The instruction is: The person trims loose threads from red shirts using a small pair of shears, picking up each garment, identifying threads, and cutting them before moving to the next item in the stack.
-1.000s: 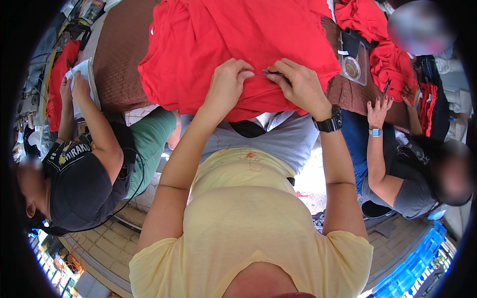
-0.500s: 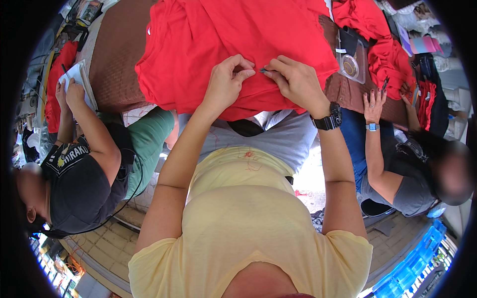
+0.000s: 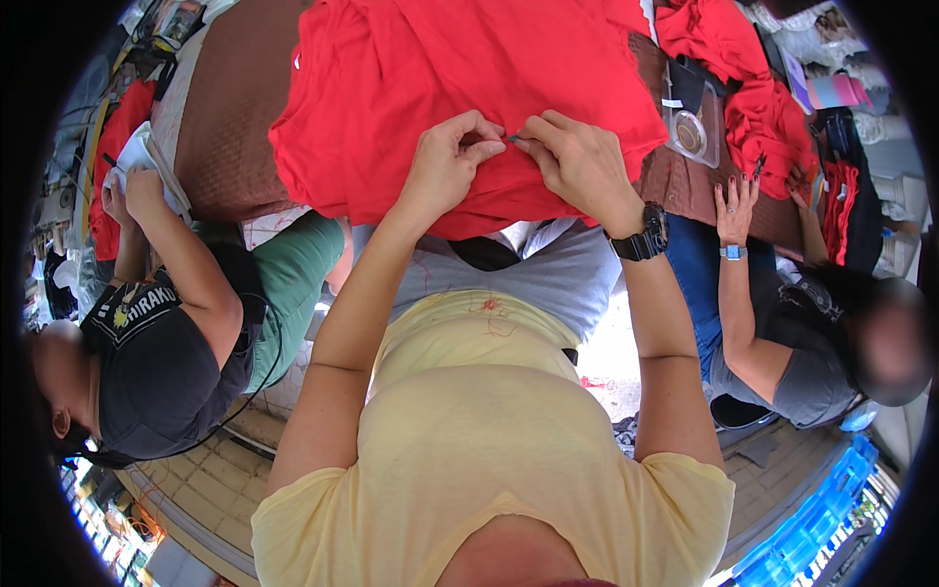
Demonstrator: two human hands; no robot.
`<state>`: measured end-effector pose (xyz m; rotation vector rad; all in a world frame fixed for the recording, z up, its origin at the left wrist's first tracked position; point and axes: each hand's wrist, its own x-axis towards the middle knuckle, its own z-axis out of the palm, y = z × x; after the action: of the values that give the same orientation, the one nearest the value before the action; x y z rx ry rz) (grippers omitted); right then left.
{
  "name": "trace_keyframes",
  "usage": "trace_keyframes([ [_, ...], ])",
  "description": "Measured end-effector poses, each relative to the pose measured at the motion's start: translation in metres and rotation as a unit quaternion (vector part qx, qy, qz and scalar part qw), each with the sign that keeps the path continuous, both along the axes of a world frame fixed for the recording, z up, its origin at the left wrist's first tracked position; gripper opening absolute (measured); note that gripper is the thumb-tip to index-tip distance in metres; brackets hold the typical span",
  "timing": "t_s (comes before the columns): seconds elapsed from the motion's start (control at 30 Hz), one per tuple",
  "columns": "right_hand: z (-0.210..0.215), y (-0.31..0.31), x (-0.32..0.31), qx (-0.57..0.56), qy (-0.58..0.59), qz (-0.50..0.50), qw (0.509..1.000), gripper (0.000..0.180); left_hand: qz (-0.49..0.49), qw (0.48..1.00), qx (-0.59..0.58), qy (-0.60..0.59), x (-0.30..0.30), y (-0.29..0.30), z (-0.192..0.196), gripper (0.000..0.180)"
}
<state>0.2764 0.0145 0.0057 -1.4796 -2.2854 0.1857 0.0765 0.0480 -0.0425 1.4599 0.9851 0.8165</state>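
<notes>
A large heap of red fabric (image 3: 469, 68), which looks like a garment, is spread over the table's near edge and hangs toward my lap. Both hands work low on it, their fingertips almost meeting. My left hand (image 3: 452, 161) is closed in a pinch; what its thumb and forefinger hold, if anything, is too small to make out. Between the thumb and forefinger of my right hand (image 3: 577, 161) is a small dark bluish-grey piece (image 3: 514, 139), its kind unclear. Its tip points toward the left fingertips. A black watch sits on my right wrist.
A brown-covered table (image 3: 230, 108) runs beneath the fabric. To the right lie a clear plastic box (image 3: 693, 122) and more red cloth (image 3: 773, 117). At the left a person holds white papers (image 3: 156, 161); at the right another person raises a hand (image 3: 736, 210). Loose red threads cling to my shirt.
My right hand has shifted slightly left, bringing the small dark piece closer to my left fingertips. My left hand stays nearly still. The left-hand person's hands and papers have moved a little.
</notes>
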Motion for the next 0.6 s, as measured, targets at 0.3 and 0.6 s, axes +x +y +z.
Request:
trace_keyframes([
  [0.3,0.009,-0.012,0.008,0.019,0.110,-0.070,0.991,0.016,-0.120,0.983,0.034,0.132,-0.026,-0.023,0.046,0.010],
  [0.6,0.022,-0.037,-0.003,-0.102,0.169,-0.077,0.977,0.035,-0.182,0.959,0.123,0.177,-0.062,-0.063,0.039,0.036],
])
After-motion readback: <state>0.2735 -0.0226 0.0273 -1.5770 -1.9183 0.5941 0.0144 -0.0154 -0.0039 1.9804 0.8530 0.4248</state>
